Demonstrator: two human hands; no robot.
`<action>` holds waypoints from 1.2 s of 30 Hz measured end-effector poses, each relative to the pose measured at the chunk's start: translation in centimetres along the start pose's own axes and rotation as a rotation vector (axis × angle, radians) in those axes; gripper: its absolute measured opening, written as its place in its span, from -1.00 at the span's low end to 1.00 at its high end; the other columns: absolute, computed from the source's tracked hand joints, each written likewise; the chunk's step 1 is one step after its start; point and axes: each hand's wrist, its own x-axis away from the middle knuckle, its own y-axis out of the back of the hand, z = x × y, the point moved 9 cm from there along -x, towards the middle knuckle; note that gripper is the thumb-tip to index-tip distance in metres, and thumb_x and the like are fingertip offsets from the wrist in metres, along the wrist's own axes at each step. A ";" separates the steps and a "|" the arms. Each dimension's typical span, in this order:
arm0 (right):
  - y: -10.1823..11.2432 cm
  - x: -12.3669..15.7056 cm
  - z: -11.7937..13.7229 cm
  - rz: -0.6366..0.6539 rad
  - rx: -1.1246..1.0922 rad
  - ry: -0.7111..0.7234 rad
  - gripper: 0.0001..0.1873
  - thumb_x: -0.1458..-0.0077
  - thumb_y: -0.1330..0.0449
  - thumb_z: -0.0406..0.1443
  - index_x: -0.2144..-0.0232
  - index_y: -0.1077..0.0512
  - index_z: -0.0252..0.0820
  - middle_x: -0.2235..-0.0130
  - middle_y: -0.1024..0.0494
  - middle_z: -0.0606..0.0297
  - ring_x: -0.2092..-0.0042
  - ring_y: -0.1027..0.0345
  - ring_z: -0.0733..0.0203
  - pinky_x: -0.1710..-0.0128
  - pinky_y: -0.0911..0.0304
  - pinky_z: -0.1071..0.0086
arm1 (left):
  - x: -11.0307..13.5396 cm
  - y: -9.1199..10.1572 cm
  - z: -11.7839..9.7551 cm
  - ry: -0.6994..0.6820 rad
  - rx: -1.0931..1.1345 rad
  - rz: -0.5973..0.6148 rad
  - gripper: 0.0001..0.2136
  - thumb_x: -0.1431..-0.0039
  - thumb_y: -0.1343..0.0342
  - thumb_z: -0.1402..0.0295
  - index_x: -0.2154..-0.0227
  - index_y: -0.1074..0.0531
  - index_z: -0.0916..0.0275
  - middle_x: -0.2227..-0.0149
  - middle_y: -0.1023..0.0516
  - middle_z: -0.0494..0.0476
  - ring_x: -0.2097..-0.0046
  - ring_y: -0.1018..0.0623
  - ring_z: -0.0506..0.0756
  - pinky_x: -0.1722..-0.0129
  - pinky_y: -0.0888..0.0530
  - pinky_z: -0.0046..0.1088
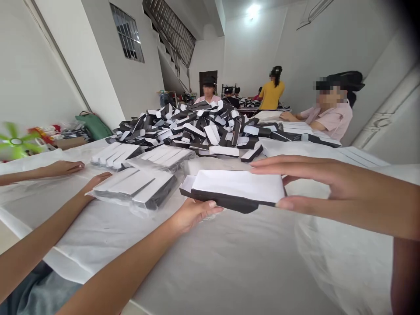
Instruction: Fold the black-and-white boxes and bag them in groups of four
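A long cardboard box (238, 186), white on top and black along its side, is held above the table between my hands. It seems to lie against a second box (187, 184) whose white end shows at the left. My left hand (193, 214) supports it from beneath, thumb along the lower black edge; its other fingers are mostly hidden. My right hand (315, 188) grips the right end, fingers over the top and thumb at the lower corner. Left of them lies a clear plastic bag (134, 186) of similar boxes.
A large heap of black-and-white boxes (197, 127) covers the middle of the white-covered table (229, 271). Another person's hands (95, 183) rest at the left beside bagged boxes (114, 153). A person in pink (336, 118) sits at the right. Clear plastic (337, 253) lies at front right.
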 end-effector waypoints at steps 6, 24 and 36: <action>-1.5 -1.4 1.8 0.088 -0.052 0.018 -0.64 -0.11 -0.12 0.10 0.02 -0.44 0.46 -0.17 -0.39 0.65 -0.11 -0.35 -0.01 -0.09 -0.31 0.08 | 0.0 -0.5 -0.2 0.008 -0.155 -0.011 -0.48 0.23 -0.46 0.30 0.12 -0.53 0.27 0.06 -0.59 0.25 -0.01 -0.54 0.32 0.07 -0.53 -0.18; -5.0 -3.0 1.9 0.200 -0.147 0.031 -0.53 -0.15 -0.09 -0.02 -0.11 -0.38 0.22 -0.19 -0.39 0.46 -0.04 -0.38 0.05 0.10 -0.32 0.27 | -0.6 0.1 -0.2 -0.026 -0.169 0.016 -0.31 0.08 -0.40 0.31 -0.17 -0.33 0.18 -0.07 -0.51 0.28 -0.13 -0.45 0.38 -0.05 -0.46 -0.02; -5.2 -3.6 -0.5 0.179 -0.095 -0.003 -0.51 -0.09 -0.09 -0.15 -0.11 -0.35 0.22 -0.15 -0.42 0.43 0.05 -0.40 0.09 0.16 -0.31 0.28 | 0.4 -2.9 -2.5 0.075 0.353 0.365 -0.03 0.03 -0.03 -0.31 -0.30 -0.10 0.31 -0.34 -0.07 0.46 -0.28 -0.15 0.61 -0.16 -0.17 0.26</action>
